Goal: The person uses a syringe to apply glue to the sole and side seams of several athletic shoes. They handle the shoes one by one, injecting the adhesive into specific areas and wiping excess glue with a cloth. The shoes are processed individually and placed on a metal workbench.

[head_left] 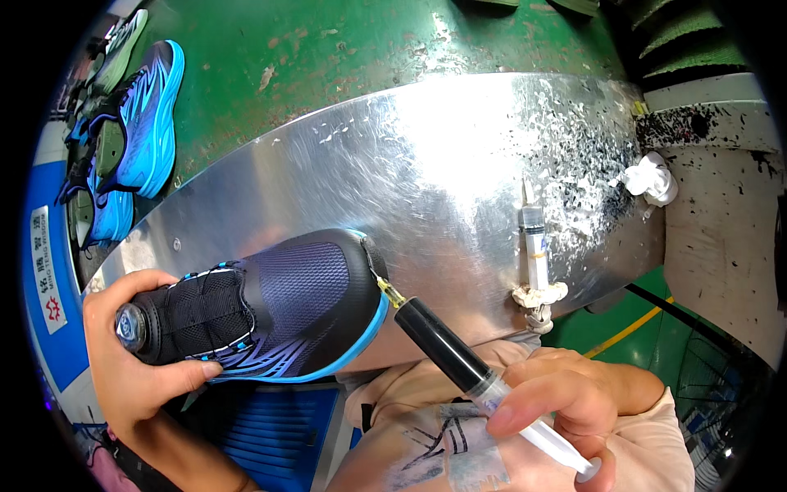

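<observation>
Near the tabletop's (443, 197) near edge, our left hand (131, 385) grips the probably light shoe (303, 283) sensibly heel-end; our right hand (566, 402) grips a smooth, stiff-looking syringe (443, 344).

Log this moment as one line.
left hand: holds shoe | right hand: holds dark-filled syringe | tip: at shoe's toe | spare syringe: on metal tabletop

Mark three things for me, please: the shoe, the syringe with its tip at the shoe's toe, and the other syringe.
Shoe (291, 283): head view, on the purple mesh upper.
Black-filled syringe (449, 349): head view, on the dark barrel.
Other syringe (535, 246): head view, on the pale barrel.
</observation>
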{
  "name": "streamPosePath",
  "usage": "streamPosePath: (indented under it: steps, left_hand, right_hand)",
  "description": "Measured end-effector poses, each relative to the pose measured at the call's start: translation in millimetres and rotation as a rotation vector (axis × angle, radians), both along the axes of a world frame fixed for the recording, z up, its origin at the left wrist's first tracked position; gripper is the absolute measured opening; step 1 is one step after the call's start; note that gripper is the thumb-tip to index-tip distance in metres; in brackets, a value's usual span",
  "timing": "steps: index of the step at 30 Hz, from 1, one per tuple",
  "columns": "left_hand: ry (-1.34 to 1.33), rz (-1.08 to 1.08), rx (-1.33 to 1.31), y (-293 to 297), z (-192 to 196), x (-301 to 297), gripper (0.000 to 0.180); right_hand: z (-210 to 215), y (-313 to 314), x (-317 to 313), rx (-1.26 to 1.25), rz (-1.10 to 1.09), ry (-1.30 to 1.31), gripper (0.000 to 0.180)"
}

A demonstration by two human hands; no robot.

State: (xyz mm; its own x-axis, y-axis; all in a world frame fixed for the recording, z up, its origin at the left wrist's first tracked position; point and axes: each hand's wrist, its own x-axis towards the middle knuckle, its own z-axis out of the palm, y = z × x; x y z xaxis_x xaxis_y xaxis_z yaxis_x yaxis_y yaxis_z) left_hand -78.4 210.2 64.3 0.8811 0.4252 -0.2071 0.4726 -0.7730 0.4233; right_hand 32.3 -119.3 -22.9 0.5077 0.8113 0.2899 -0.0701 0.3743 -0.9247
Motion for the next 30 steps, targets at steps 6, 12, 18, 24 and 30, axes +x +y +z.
streamPosePath:
  steps: [6, 12, 18, 24, 30]
  left_hand:
    - [-0.02, -0.013, -0.1, 17, 0, 10, 0.081]
    - [0.034, -0.038, -0.131, 31, -3, 21, 0.084]
    - [0.024, 0.051, -0.231, 33, -4, 23, 0.084]
    - [0.006, 0.155, -0.271, 59, 7, 38, 0.079]
    - [-0.366, 0.184, -0.592, 52, 7, 212, 0.048]
  right_hand:
    - [-20, 1, 4, 0.109, 0.167, -0.172, 0.101]
    - [-23, 9, 1, 0.201, -0.007, -0.244, 0.091]
    - [-9, 1, 9, 0.091, 0.069, -0.087, 0.087]
    - [25, -30, 35, 0.058, -0.23, 0.346, 0.11]
    - [27, -88, 43, -0.228, -0.34, 0.52, 0.105]
